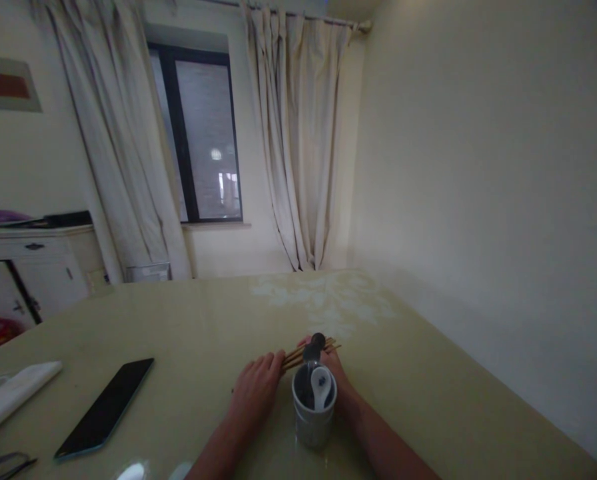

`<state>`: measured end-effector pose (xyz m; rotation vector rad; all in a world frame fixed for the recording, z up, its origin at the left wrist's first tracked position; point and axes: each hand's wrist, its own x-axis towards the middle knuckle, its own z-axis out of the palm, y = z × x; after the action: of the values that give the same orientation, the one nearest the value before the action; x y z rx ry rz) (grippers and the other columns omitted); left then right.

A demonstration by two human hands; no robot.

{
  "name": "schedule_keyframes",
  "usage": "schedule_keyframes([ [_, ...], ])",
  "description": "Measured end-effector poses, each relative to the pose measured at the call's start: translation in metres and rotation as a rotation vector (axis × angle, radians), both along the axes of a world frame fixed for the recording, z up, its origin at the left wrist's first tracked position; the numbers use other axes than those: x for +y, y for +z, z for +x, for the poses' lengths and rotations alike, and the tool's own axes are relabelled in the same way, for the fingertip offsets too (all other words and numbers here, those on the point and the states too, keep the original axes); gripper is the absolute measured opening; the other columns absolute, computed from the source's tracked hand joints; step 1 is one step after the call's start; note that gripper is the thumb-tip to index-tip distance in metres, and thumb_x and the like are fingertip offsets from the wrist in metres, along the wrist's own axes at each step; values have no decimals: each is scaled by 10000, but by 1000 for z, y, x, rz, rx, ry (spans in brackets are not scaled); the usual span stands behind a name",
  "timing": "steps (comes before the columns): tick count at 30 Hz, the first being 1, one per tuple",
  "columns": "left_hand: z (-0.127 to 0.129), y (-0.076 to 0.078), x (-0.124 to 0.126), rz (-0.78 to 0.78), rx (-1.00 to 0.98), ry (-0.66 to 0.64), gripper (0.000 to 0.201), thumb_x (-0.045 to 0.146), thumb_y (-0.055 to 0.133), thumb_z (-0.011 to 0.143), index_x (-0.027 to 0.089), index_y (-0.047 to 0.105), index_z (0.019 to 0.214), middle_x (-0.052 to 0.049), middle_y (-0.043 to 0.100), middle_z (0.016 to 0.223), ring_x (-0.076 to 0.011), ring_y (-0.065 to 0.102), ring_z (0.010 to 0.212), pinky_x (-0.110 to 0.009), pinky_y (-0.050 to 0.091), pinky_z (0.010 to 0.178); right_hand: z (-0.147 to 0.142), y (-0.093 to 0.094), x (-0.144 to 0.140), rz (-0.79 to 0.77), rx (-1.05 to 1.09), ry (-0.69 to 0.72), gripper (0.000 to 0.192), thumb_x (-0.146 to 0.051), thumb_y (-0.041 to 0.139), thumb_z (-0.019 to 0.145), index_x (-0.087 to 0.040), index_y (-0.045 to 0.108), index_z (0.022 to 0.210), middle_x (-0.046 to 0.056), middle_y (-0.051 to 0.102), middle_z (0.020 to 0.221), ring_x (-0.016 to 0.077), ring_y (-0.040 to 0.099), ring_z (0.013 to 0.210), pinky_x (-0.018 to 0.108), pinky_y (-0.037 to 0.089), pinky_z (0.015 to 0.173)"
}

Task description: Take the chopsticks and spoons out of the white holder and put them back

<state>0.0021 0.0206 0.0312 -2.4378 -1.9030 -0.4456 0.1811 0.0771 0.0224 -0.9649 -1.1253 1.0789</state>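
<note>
A grey cup (312, 417) stands on the yellowish table (428, 393) near its front edge, with a white spoon (321, 387) and a dark-handled utensil (314, 347) sticking out of it. Behind the cup lies a bundle of wooden chopsticks (298, 357). My left hand (256, 388) rests palm down on the near end of the bundle, fingers touching the sticks. My right hand (336, 367) reaches around the far side of the cup and touches the chopsticks; the cup hides most of its fingers.
A black phone (106, 408) lies face up on the left of the table. Beside it are a white flat object (13, 393) and glasses (3, 461) at the front left corner. A white cabinet (33, 267), curtains and a window stand behind.
</note>
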Motion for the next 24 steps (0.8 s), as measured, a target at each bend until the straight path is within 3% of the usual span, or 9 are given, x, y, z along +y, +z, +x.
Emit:
schedule_keyframes([
  [4, -10, 11, 1, -131, 57, 41, 498, 94, 416, 1007, 275, 578, 1441, -135, 753, 1236, -284, 752, 1104, -361, 565, 859, 14, 3, 12, -116, 73, 45, 523, -695, 784, 708, -189, 763, 841, 45, 738, 690, 243, 705, 626, 320, 540, 548],
  [7, -17, 15, 1, -158, 46, 53, 430, 159, 418, 1037, 276, 607, 1405, -141, 757, 1224, -304, 766, 1069, -376, 573, 830, 26, 7, 19, -111, 180, 8, 640, -737, 801, 698, -208, 773, 1057, 94, 807, 1015, 289, 763, 923, 362, 593, 748],
  [10, -17, 13, 2, -122, 103, 14, 466, 97, 432, 1006, 259, 628, 1396, -150, 744, 1268, -312, 730, 1156, -413, 551, 938, 28, 7, 19, -78, 188, 85, 764, -815, 785, 682, -197, 773, 1131, 154, 781, 1244, 335, 712, 1199, 439, 546, 997],
  [14, -18, 12, 2, -53, 178, 13, 629, -17, 380, 952, 256, 578, 1483, -152, 700, 1378, -300, 668, 1264, -442, 494, 1060, 19, 3, 19, -85, 178, 273, 854, -896, 671, 735, -187, 770, 1200, 185, 722, 1386, 344, 638, 1347, 501, 435, 1158],
  [19, -22, 19, 1, -113, 136, 78, 617, 13, 392, 976, 292, 576, 1494, -120, 728, 1341, -273, 690, 1231, -399, 516, 1033, 17, -11, 34, -144, 279, 218, 948, -932, 736, 606, -177, 779, 1177, 206, 682, 1438, 388, 537, 1442, 536, 334, 1238],
  [24, -21, 19, 2, -159, 48, 110, 515, 86, 405, 1014, 313, 635, 1415, -95, 750, 1330, -253, 716, 1205, -363, 541, 994, 16, -28, 47, -175, 276, 257, 851, -883, 787, 609, -208, 798, 1126, 175, 715, 1398, 394, 573, 1406, 540, 346, 1237],
])
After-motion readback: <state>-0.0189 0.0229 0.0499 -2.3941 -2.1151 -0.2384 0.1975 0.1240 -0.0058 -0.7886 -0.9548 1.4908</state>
